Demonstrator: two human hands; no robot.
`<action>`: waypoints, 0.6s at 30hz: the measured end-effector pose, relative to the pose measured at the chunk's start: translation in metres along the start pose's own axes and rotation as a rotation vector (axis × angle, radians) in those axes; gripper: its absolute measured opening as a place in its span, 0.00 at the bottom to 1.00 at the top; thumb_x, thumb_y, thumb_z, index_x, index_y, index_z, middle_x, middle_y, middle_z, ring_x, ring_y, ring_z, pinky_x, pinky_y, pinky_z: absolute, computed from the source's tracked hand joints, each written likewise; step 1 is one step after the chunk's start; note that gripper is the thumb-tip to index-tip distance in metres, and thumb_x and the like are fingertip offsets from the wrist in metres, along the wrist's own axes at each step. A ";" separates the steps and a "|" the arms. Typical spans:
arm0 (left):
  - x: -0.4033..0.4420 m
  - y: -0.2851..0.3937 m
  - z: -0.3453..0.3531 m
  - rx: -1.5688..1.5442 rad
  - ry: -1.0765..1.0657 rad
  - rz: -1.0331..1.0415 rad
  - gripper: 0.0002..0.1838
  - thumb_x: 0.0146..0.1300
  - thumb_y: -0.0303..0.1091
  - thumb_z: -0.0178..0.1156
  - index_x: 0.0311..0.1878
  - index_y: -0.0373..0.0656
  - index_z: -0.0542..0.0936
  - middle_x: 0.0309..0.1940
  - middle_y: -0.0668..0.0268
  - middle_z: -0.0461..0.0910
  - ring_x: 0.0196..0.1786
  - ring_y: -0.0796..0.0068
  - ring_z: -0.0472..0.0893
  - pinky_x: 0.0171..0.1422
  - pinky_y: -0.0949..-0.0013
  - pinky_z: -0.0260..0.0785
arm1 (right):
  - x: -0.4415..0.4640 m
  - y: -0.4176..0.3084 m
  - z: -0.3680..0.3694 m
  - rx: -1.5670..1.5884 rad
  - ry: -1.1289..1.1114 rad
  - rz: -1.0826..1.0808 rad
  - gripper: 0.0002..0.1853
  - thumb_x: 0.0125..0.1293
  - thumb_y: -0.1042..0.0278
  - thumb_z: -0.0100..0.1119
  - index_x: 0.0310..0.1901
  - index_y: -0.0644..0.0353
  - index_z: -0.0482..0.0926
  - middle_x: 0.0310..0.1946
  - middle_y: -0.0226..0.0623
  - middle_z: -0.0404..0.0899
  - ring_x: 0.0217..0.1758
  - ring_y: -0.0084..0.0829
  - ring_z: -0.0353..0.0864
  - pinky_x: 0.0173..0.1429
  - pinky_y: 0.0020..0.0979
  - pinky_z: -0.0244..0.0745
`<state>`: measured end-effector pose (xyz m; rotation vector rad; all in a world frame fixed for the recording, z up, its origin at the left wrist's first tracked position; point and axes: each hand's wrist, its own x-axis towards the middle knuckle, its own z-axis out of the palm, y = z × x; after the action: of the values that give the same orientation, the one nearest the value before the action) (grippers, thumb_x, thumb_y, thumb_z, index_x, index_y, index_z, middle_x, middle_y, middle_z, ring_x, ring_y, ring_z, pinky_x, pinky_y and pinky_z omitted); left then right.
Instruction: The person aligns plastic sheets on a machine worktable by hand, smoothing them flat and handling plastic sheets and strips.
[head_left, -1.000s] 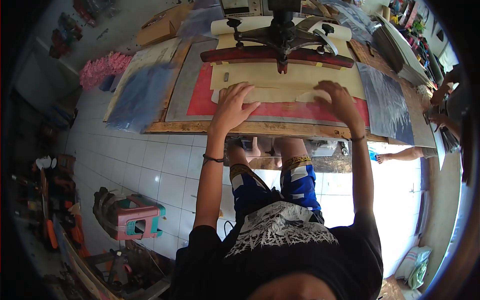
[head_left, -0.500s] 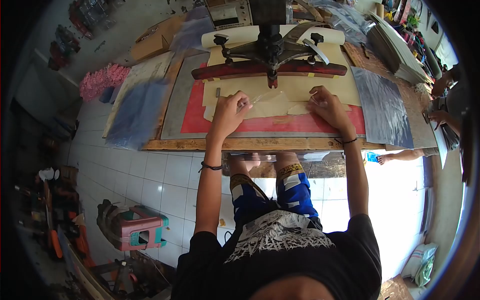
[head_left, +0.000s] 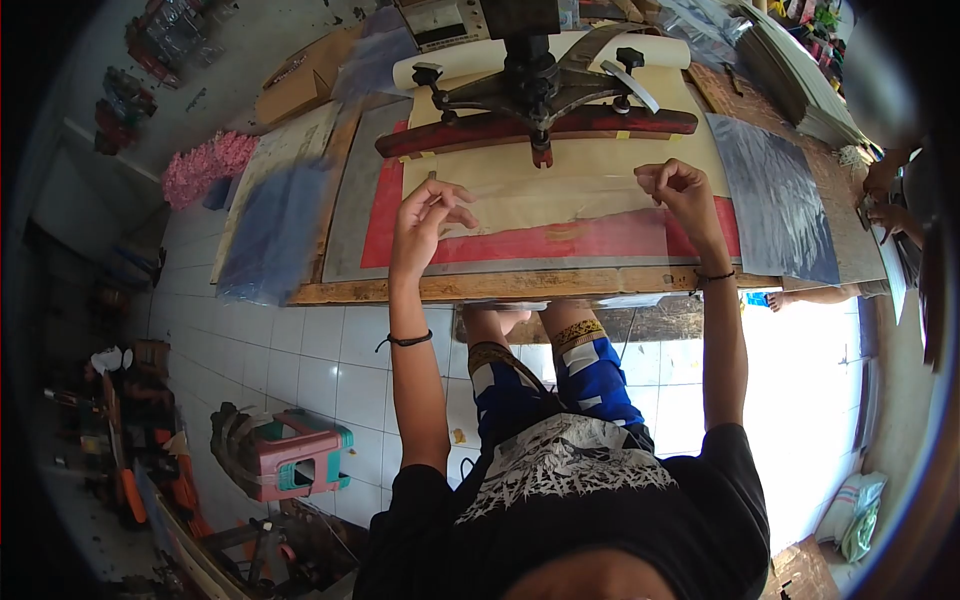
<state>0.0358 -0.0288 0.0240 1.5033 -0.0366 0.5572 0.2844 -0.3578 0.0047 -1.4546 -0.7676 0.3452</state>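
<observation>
Nearest, the plank edge of the table [head_left: 560,284] runs in front of the person's knees, and behind it lies a red sheet [head_left: 381,222] with its front strip exposed. Over that strip the main change shows: half a second ago only a narrow glint of clear film showed between the hands, and now the clear sheet [head_left: 615,242] appears drawn out as a broad span, its right edge readable against the red, which suggests the work has gone from gathering it up to spreading it out. The left hand [head_left: 424,222] has its fingers curled and thumb brought in, apparently pinching the sheet's left side, though the exact contact is too faint to tell; the right hand [head_left: 684,192] pinches near the opposite corner with thumb and forefinger together. The two hands stand farther apart than before, so the sheet seems to be under more even tension. Under and beyond it lies the tan paper [head_left: 590,157], its slanting lower edge visible through the film. Farther back, the dark red bar [head_left: 460,137] crosses above the paper, hung from a black metal frame [head_left: 497,93], with a pale roll [head_left: 455,66] behind
</observation>
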 end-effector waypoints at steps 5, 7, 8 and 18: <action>0.009 0.015 0.001 0.432 -0.007 0.143 0.05 0.71 0.27 0.54 0.40 0.38 0.78 0.49 0.56 0.85 0.51 0.60 0.86 0.60 0.59 0.77 | 0.000 -0.004 0.003 0.007 -0.126 -0.146 0.13 0.69 0.86 0.61 0.27 0.60 0.77 0.48 0.43 0.90 0.51 0.27 0.88 0.54 0.26 0.82; 0.017 0.040 0.028 0.625 -0.057 0.199 0.06 0.70 0.28 0.56 0.43 0.37 0.80 0.50 0.56 0.86 0.53 0.60 0.86 0.62 0.59 0.76 | -0.003 -0.007 0.007 -0.003 -0.177 -0.196 0.14 0.69 0.88 0.59 0.26 0.61 0.76 0.47 0.44 0.90 0.53 0.29 0.88 0.57 0.28 0.83; 0.022 0.052 0.047 0.677 -0.133 0.223 0.08 0.70 0.29 0.58 0.46 0.36 0.82 0.50 0.55 0.86 0.54 0.61 0.86 0.63 0.61 0.76 | -0.004 -0.009 0.008 -0.003 -0.193 -0.189 0.14 0.68 0.89 0.59 0.26 0.61 0.76 0.47 0.44 0.90 0.53 0.29 0.88 0.58 0.29 0.82; 0.057 0.009 0.141 0.682 -0.407 -0.095 0.13 0.74 0.36 0.63 0.48 0.35 0.88 0.31 0.56 0.89 0.32 0.62 0.87 0.41 0.64 0.77 | -0.007 -0.016 0.007 0.153 -0.172 -0.092 0.07 0.75 0.79 0.55 0.51 0.60 0.76 0.53 0.44 0.87 0.51 0.28 0.85 0.51 0.29 0.82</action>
<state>0.1266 -0.1433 0.0660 2.2547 -0.0966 0.1745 0.2708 -0.3590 0.0181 -1.2528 -0.9228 0.4530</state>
